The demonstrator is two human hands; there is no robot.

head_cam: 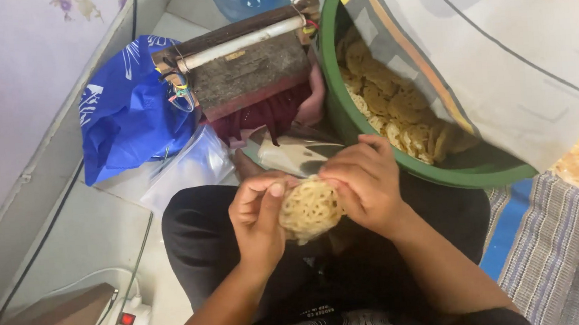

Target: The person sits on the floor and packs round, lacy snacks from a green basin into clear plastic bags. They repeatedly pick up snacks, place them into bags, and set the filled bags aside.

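You hold a stack of round, lacy yellow crackers [310, 209] between both hands, just above your lap, near the middle of the view. Your left hand [259, 218] clenches the stack's left edge, thumb pressed on its face; your right hand [366, 181] grasps the right edge with curled fingers. Just beyond your right hand sits a green tub [477, 171], filled with more of the same crackers [393, 106] and partly covered by a pale plastic sheet [497, 49]. To the far left of the tub stands a worn metal sealing device [246, 61], with a blue plastic bag [129, 109] on its left and clear plastic bags [189, 165] lying nearer you. At the near left, a power strip [128, 323] rests on the floor [86, 235].
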